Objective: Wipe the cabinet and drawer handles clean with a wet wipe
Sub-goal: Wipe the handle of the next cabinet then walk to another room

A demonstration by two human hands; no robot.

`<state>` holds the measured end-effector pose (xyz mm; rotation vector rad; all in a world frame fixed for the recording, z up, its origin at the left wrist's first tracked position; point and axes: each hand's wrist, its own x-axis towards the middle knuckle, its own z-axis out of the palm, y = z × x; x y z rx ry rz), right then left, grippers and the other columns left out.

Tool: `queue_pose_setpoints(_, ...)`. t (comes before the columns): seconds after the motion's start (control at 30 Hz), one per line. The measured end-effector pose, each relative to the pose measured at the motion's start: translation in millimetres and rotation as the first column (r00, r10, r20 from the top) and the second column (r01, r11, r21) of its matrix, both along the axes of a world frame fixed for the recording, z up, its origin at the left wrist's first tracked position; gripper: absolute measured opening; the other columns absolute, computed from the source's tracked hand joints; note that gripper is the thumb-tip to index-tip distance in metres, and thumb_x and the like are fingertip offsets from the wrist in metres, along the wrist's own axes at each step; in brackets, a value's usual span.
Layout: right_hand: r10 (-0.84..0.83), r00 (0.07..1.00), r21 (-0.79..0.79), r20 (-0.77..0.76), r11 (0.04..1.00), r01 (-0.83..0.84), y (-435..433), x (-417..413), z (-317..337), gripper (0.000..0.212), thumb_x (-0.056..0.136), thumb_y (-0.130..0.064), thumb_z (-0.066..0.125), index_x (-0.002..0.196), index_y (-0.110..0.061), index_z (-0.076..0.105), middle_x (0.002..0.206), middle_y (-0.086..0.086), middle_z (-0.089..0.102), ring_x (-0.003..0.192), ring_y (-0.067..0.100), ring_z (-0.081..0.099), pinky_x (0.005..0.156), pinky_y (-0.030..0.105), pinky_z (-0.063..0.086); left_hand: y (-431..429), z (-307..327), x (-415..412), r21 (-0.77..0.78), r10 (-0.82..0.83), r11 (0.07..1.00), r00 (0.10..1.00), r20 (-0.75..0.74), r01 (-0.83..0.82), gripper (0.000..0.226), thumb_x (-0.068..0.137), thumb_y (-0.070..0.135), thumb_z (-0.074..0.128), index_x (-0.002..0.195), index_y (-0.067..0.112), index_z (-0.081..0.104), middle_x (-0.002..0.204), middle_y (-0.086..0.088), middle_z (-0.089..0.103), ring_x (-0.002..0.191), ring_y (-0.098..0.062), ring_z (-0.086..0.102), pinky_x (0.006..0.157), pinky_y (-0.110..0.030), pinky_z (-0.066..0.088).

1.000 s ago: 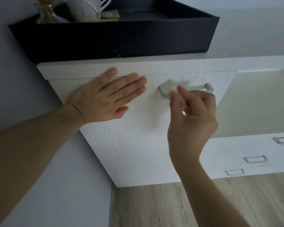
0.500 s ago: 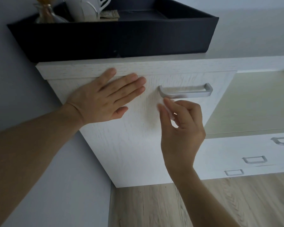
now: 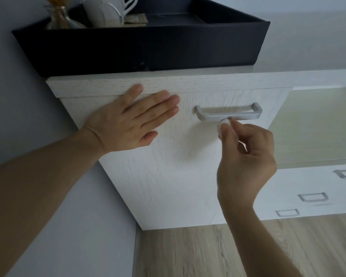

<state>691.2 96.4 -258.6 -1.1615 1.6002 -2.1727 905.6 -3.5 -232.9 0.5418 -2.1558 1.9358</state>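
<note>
Left hand (image 3: 128, 120): laid flat on the white cabinet front (image 3: 168, 176), fingers straight and close together, nothing held.

Right hand (image 3: 246, 156): fingers curled, a small wadded wet wipe (image 3: 224, 124) pinched between thumb and fingertips.

Wet wipe: held against the lower edge of the silver bar handle (image 3: 210, 116), near its middle. The handle is mounted just right of the left fingertips and directly above the right hand.

Black tray (image 3: 148, 47): set on the cabinet top above the left hand. A glass jar (image 3: 58, 17) and a white jug (image 3: 106, 13) are seen at its left end.

Smaller drawer handles (image 3: 313, 196): located right of the right wrist, well apart from it.

Wood floor (image 3: 188, 254): seen beneath the right forearm.
</note>
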Motion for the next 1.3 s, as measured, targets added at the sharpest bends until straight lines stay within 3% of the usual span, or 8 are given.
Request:
queue_pose_setpoints(0.17,0.03,0.996,-0.021,-0.089,0.999,-0.032,4,14,2,0.006,0.082,-0.015,0.07,0.086,-0.011,0.071,0.084,-0.009,0.056,0.074,0.001,0.057,0.068,0.008,0.046,0,-2,0,-0.009,-0.002,1.0,1.0,0.006,0.002,0.066,0.098,0.044,0.03,0.15,0.004,0.022,0.156,-0.018,0.015,0.145,-0.031,0.012,0.116,-0.05,0.009)
queue_pose_setpoints(0.27,0.059,0.983,-0.036,-0.172,0.997,-0.066,3,29,5,0.003,0.081,-0.01,0.071,0.084,-0.008,0.071,0.083,-0.007,0.056,0.071,0.005,0.056,0.065,0.006,0.045,1,0,1,-0.009,0.003,1.0,1.0,0.011,-0.003,0.066,0.099,0.044,0.029,0.15,0.003,0.021,0.157,-0.02,0.008,0.145,-0.032,0.01,0.116,-0.05,0.01)
queue_pose_setpoints(0.5,0.05,0.996,-0.039,-0.077,0.998,-0.053,3,28,8,0.005,0.082,-0.011,0.071,0.079,-0.014,0.067,0.079,-0.008,0.057,0.07,0.0,0.053,0.065,0.005,0.041,2,0,-1,-0.011,0.008,1.0,1.0,0.008,-0.008,0.066,0.098,0.043,0.029,0.15,0.003,0.021,0.157,-0.02,0.004,0.146,-0.032,0.004,0.116,-0.05,0.009)
queue_pose_setpoints(0.57,0.012,1.0,-0.04,-0.027,0.999,-0.013,4,19,9,0.012,0.082,-0.013,0.071,0.075,-0.02,0.063,0.079,-0.012,0.056,0.069,0.0,0.053,0.064,0.006,0.041,2,-1,-1,-0.013,0.003,1.0,1.0,-0.002,-0.003,0.066,0.098,0.043,0.031,0.15,0.003,0.022,0.158,-0.02,0.005,0.146,-0.032,0.005,0.116,-0.05,0.009)
queue_pose_setpoints(0.77,-0.094,0.995,0.002,0.047,0.996,0.094,1,-18,16,0.019,0.081,-0.02,0.07,0.072,-0.03,0.059,0.084,0.0,0.061,0.064,0.002,0.053,0.064,0.016,0.046,0,-3,0,-0.024,0.001,1.0,1.0,-0.008,-0.002,0.066,0.097,0.043,0.031,0.149,0.003,0.022,0.158,-0.019,0.007,0.146,-0.031,0.007,0.116,-0.051,0.01)
queue_pose_setpoints(1.0,-0.119,0.99,0.054,0.072,0.992,0.115,0,-34,20,0.022,0.082,-0.02,0.069,0.073,-0.036,0.057,0.092,0.008,0.066,0.076,0.019,0.064,0.074,0.03,0.054,1,-5,2,-0.053,0.033,0.998,0.999,-0.005,-0.033,0.065,0.098,0.043,0.029,0.149,0.004,0.024,0.157,-0.019,0.011,0.146,-0.032,0.009,0.116,-0.052,0.008)
queue_pose_setpoints(1.17,-0.085,0.993,0.161,0.083,0.984,0.071,-5,-55,34,0.007,0.086,-0.024,0.065,0.083,-0.029,0.062,0.092,0.003,0.069,0.077,0.012,0.065,0.064,0.006,0.042,3,-4,2,-0.035,0.062,0.997,0.998,0.002,-0.062,0.063,0.099,0.041,0.028,0.149,0.004,0.024,0.158,-0.018,0.011,0.146,-0.031,0.008,0.117,-0.05,0.007)
queue_pose_setpoints(1.3,-0.016,0.997,0.232,0.078,0.973,-0.003,1,-51,42,0.005,0.088,-0.024,0.064,0.09,-0.019,0.066,0.079,-0.003,0.069,0.066,-0.003,0.061,0.058,0.0,0.04,16,-2,-2,0.067,0.126,0.99,0.992,-0.028,-0.124,0.063,0.1,0.042,0.025,0.151,0.006,0.019,0.159,-0.015,0.004,0.147,-0.029,0.001,0.118,-0.048,0.003)
